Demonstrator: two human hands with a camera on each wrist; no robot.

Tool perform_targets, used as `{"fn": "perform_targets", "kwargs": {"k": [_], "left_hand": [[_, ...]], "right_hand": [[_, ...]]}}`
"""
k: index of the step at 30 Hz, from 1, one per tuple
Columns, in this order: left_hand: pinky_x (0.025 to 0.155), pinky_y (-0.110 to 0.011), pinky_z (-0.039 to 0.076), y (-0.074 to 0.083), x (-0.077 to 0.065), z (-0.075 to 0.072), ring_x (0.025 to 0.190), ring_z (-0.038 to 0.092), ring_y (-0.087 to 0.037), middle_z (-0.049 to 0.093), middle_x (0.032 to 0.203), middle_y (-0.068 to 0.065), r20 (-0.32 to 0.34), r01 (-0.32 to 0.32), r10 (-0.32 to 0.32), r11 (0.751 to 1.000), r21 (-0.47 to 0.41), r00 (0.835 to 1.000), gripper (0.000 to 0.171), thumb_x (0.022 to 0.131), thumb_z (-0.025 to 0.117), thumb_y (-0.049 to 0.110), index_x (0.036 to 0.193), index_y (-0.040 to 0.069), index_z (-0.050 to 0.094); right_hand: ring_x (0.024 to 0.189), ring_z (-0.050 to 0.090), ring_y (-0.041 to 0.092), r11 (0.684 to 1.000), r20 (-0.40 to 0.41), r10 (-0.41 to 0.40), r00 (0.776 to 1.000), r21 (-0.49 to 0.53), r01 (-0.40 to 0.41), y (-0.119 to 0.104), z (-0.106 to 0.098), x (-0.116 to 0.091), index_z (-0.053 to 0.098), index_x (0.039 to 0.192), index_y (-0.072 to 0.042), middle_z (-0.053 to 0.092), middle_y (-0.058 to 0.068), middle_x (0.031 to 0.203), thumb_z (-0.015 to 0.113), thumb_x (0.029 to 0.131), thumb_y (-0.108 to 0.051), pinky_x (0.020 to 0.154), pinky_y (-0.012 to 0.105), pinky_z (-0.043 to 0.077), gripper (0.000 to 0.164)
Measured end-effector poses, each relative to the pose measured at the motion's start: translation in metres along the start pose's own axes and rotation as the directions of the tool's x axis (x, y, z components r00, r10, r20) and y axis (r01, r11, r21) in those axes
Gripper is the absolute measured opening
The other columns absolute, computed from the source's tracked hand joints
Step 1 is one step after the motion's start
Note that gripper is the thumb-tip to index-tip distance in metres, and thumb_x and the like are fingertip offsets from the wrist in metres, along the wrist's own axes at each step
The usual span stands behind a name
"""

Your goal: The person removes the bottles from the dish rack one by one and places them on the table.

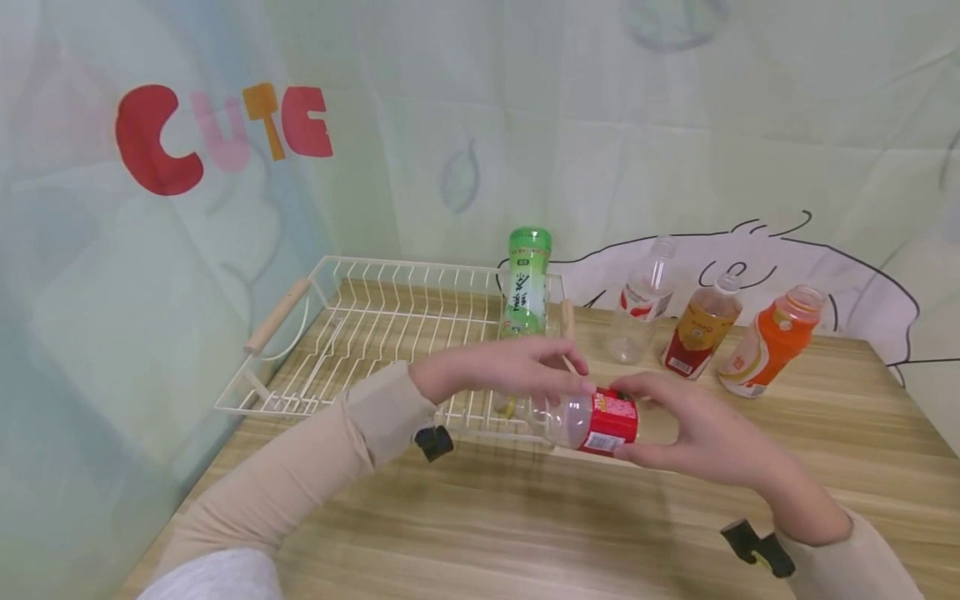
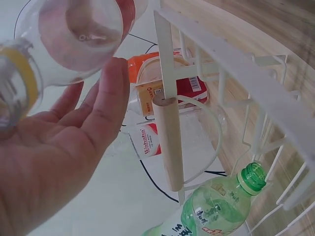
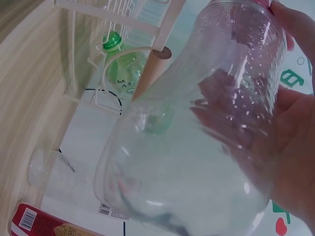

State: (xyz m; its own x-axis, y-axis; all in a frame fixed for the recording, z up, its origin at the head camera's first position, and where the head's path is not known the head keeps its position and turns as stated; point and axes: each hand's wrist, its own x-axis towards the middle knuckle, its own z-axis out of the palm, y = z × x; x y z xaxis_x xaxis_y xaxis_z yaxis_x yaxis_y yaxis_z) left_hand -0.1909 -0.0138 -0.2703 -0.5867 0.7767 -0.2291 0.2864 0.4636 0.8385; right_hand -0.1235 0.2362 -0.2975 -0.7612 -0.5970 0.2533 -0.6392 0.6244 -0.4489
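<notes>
A clear plastic bottle with a red label [image 1: 613, 421] lies sideways in the air over the near right corner of the white wire rack [image 1: 258, 410], its neck toward the left. My right hand [image 1: 712, 429] grips it around the label, thumb below and fingers above; the right wrist view shows droplets inside the bottle [image 3: 197, 147]. Over the neck end is my left hand [image 1: 502, 367]. Its fingers are extended beside the bottle in the left wrist view, and whether they touch it is unclear. Behind, a green bottle [image 1: 527, 283] stands upside down in the rack.
Right of the rack stand a clear bottle [image 1: 637, 308], a brown-and-red labelled bottle [image 1: 699, 333] and an orange bottle [image 1: 772, 342], all without caps. Wooden handles [image 1: 277, 317] rise at the rack's ends. A printed cloth [image 1: 450, 108] hangs behind the wooden table [image 1: 450, 517].
</notes>
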Motion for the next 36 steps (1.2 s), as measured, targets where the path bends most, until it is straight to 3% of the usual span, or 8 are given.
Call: {"fn": "perform_targets", "kwargs": {"k": [6, 12, 17, 22, 26, 30, 36], "left_hand": [[0.079, -0.034, 0.056, -0.002, 0.004, -0.006, 0.094, 0.064, -0.02, 0.065, 0.109, -0.006, -0.141, -0.028, 0.019, 0.998, -0.061, 0.99, 0.035, 0.097, 0.056, 0.037, 0.121, 0.012, 0.056], [0.079, -0.032, 0.055, -0.006, 0.01, -0.018, 0.1, 0.063, -0.025, 0.064, 0.112, -0.01, -0.309, -0.074, 0.023, 0.985, -0.155, 0.951, 0.034, 0.099, 0.053, 0.034, 0.12, 0.008, 0.056], [0.082, -0.037, 0.055, -0.013, 0.013, -0.028, 0.099, 0.063, -0.023, 0.065, 0.113, -0.011, -0.381, -0.076, 0.001, 0.981, -0.18, 0.925, 0.032, 0.099, 0.053, 0.031, 0.121, 0.007, 0.057], [0.085, -0.04, 0.053, -0.023, 0.015, -0.035, 0.104, 0.059, -0.028, 0.062, 0.118, -0.013, -0.438, -0.052, -0.045, 0.977, -0.209, 0.898, 0.037, 0.099, 0.053, 0.031, 0.125, 0.005, 0.053], [0.089, -0.043, 0.051, -0.033, 0.019, -0.043, 0.113, 0.055, -0.035, 0.057, 0.123, -0.014, -0.506, -0.034, -0.081, 0.976, -0.213, 0.859, 0.045, 0.097, 0.056, 0.031, 0.132, 0.004, 0.048], [0.094, -0.047, 0.049, -0.038, 0.024, -0.052, 0.115, 0.054, -0.032, 0.053, 0.128, -0.014, -0.576, -0.011, -0.096, 0.984, -0.179, 0.812, 0.052, 0.095, 0.06, 0.032, 0.137, 0.005, 0.043], [0.093, -0.043, 0.049, -0.042, 0.033, -0.062, 0.117, 0.052, -0.028, 0.049, 0.133, -0.013, -0.644, 0.029, -0.137, 0.984, -0.175, 0.753, 0.061, 0.093, 0.064, 0.032, 0.141, 0.008, 0.037]], "right_hand": [[0.1, 0.062, 0.013, 0.999, -0.02, 0.021, 1.0, 0.042, -0.02, 0.003, -0.005, -0.004, 0.06, 0.123, -0.013, 0.064, -0.004, 0.116, 0.082, 0.076, -0.031, 0.08, 0.03, 0.056, 0.055], [0.098, 0.063, 0.01, 0.998, -0.073, 0.037, 0.997, 0.058, -0.033, 0.008, -0.013, -0.009, 0.059, 0.123, -0.011, 0.066, -0.003, 0.114, 0.084, 0.075, -0.023, 0.08, 0.032, 0.056, 0.056], [0.097, 0.059, 0.0, 0.999, -0.184, 0.005, 0.983, 0.047, 0.004, 0.016, -0.019, -0.012, 0.057, 0.122, -0.005, 0.065, 0.002, 0.114, 0.085, 0.07, -0.007, 0.078, 0.024, 0.055, 0.059], [0.102, 0.053, -0.006, 0.995, -0.279, 0.067, 0.958, 0.094, -0.042, 0.027, -0.025, -0.015, 0.053, 0.128, -0.004, 0.058, -0.014, 0.118, 0.082, 0.072, 0.0, 0.079, 0.011, 0.049, 0.064], [0.107, 0.051, -0.005, 0.986, -0.355, 0.121, 0.927, 0.153, -0.07, 0.036, -0.028, -0.018, 0.048, 0.133, -0.001, 0.052, -0.024, 0.119, 0.078, 0.074, 0.006, 0.079, 0.007, 0.047, 0.067], [0.115, 0.048, -0.002, 0.975, -0.417, 0.16, 0.895, 0.211, -0.076, 0.044, -0.03, -0.017, 0.043, 0.14, -0.004, 0.05, -0.019, 0.127, 0.074, 0.075, 0.01, 0.08, 0.006, 0.046, 0.073], [0.121, 0.044, 0.003, 0.951, -0.455, 0.257, 0.853, 0.277, -0.139, 0.055, -0.025, -0.016, 0.037, 0.145, -0.014, 0.046, -0.008, 0.136, 0.071, 0.08, 0.006, 0.081, 0.006, 0.045, 0.076]]}}
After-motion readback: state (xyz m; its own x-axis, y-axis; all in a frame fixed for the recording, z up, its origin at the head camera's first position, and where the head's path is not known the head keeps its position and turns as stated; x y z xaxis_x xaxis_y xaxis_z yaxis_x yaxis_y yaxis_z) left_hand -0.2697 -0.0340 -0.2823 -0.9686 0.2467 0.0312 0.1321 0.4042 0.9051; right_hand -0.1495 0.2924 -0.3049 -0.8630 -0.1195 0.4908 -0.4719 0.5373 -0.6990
